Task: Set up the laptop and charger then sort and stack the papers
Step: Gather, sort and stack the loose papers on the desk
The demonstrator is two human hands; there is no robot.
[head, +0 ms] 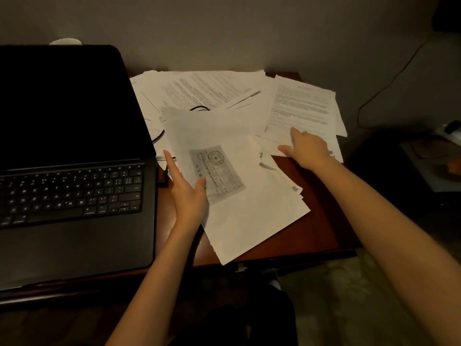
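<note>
The left hand [188,196] holds a loose stack of papers [239,196] near the desk's front edge, thumb on top over a grey stamped slip, fingers straight along the stack's left side. The right hand [308,149] lies with fingers spread and straight on a printed sheet [301,108] toward the desk's [321,221] right edge. More sheets spread along the back edge, over a black cable [199,108]. The open laptop [72,171], screen dark, fills the left side.
</note>
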